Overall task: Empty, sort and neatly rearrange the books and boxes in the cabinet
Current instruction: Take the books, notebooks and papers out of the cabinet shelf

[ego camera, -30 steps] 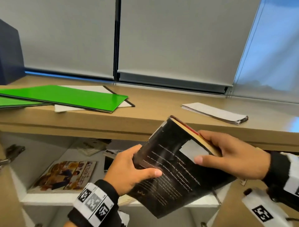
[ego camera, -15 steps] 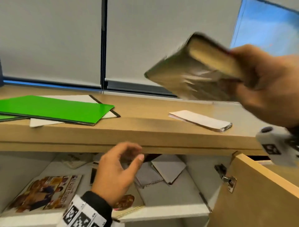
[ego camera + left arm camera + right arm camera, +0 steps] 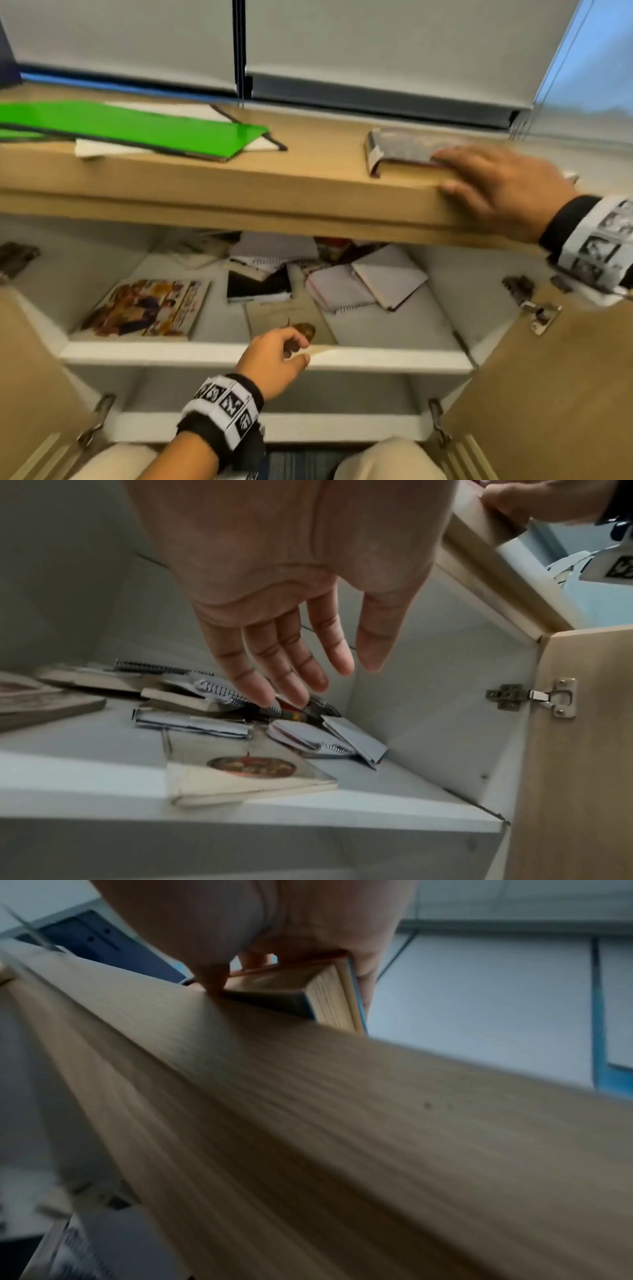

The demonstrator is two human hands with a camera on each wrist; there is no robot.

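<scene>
On the wooden surface (image 3: pixel 212 178) in the head view, the right hand (image 3: pixel 503 192) grips a dark book (image 3: pixel 400 147) lying flat near the front edge; the left hand (image 3: pixel 274 359) hovers at the cabinet shelf (image 3: pixel 376 358). From the left wrist, its grip is slack and empty above a pale book (image 3: pixel 240 777) and notebooks (image 3: pixel 308 737). From the right wrist, fingers (image 3: pixel 212 972) and thumb clasp the book's end.

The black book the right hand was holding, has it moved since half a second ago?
Yes. The black book has come down from in front of the blind onto the wooden cabinet top, and the right hand holds its near end.
</scene>
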